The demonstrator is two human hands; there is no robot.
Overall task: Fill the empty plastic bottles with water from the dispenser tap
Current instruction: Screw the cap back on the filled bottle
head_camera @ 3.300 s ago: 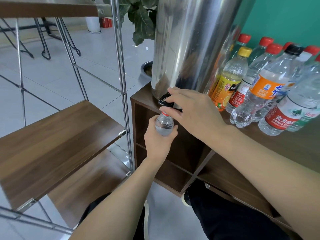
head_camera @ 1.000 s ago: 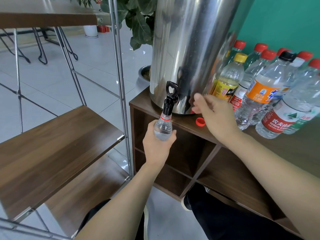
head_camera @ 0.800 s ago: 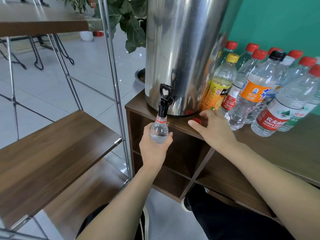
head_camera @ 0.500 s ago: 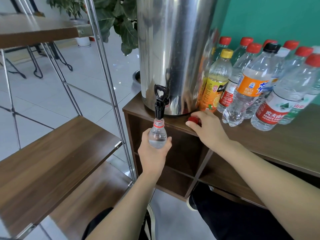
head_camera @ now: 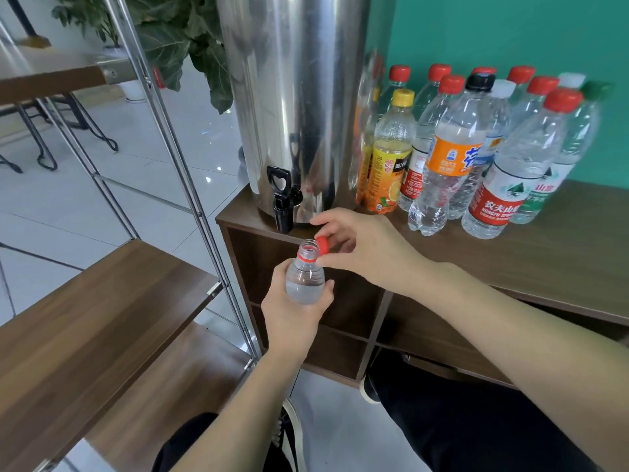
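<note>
Small clear plastic bottle (head_camera: 304, 279) at frame centre, upright, held below and slightly right of the black dispenser tap (head_camera: 283, 202), not touching it. Neck open, red ring round the neck, water visible up to the shoulder; lower body hidden in the hand. Left hand (head_camera: 293, 311) grips the bottle, fingers (head_camera: 327, 290) curled round its body from below. Right hand (head_camera: 371, 248) pinches a red bottle cap (head_camera: 322, 246) between thumb and fingertips, cap tilted, right at the rim of the open neck, appears to touch it on the right side.

Tap sticks out from the base of a tall stainless steel water dispenser (head_camera: 292, 100) standing on the left end of a dark wood tabletop (head_camera: 561, 253), upper centre of frame. Tap handle up, no stream visible.

Right of the dispenser, upper right: cluster of capped plastic bottles (head_camera: 503, 131) standing close together, mostly red caps, one black cap, some white. Yellow-capped orange juice bottle (head_camera: 389, 155) just beside the dispenser. Orange-labelled bottle (head_camera: 449, 155) and red-labelled Nongfu bottle (head_camera: 503, 185) in the front row. Teal wall (head_camera: 493, 32) behind.

Open cubbies under the tabletop, behind the hands. Left: metal-framed rack (head_camera: 177, 137) with wood shelves (head_camera: 92, 315), its upright near the tabletop's corner. Leafy plant (head_camera: 177, 39) upper left, tiled floor (head_camera: 136, 172). Dark trousers and a shoe at bottom.
</note>
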